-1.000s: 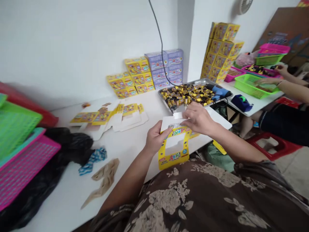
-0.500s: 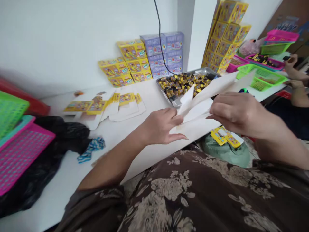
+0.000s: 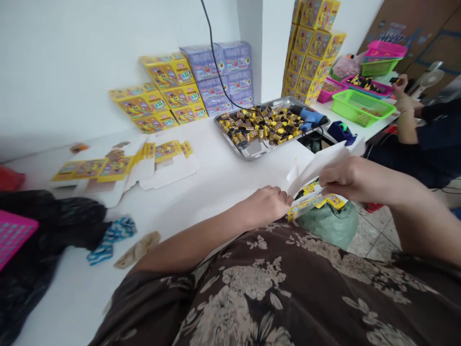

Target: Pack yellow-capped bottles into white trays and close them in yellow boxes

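Left hand [image 3: 268,204] and right hand [image 3: 345,178] each pinch the unfolded white-and-yellow cardboard carton blank [image 3: 312,167] over the white table's [image 3: 216,185] near edge. Its print is blurred, unreadable. Bare tabletop lies leftward.

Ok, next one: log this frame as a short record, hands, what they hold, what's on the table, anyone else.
held: carton blank, unfolded, white inside up, yellow print beneath
left: left hand pinches its near end
right: right hand grips its far part
tray: metal tray holds small black-and-yellow items; blue tool at its far end
flat stock: flat blanks fanned at left
wall: yellow boxes and purple boxes stacked
others: co-worker's hand beyond a green basket
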`<act>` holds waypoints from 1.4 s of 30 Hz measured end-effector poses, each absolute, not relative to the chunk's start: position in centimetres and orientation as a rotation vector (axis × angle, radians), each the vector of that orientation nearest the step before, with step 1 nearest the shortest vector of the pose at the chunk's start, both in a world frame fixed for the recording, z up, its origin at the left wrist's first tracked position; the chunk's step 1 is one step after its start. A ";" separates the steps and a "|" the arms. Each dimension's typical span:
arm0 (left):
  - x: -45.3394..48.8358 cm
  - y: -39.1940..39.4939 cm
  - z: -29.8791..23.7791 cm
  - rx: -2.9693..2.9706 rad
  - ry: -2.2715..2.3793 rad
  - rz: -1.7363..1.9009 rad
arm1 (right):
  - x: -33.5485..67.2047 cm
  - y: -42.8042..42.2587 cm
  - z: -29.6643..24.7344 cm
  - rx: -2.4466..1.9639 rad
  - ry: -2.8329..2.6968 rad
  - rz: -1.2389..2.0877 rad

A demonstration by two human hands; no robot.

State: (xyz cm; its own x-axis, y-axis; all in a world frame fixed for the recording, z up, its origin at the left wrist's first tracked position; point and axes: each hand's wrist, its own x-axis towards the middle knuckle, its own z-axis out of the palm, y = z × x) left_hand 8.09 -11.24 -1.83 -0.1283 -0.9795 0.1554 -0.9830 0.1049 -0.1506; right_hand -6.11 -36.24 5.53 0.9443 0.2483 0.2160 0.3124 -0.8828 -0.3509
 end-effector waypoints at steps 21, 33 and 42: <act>11.0 -8.5 -8.6 2.277 -1.742 0.141 | 1.6 -36.8 -1.8 -2.545 -0.277 0.135; 10.0 -10.6 -8.2 2.457 -1.365 0.052 | 3.7 -38.1 -3.8 -2.716 -0.199 0.223; 9.5 -10.3 -10.3 2.423 -1.492 0.070 | -1.5 -37.3 -5.1 -2.499 0.134 -1.235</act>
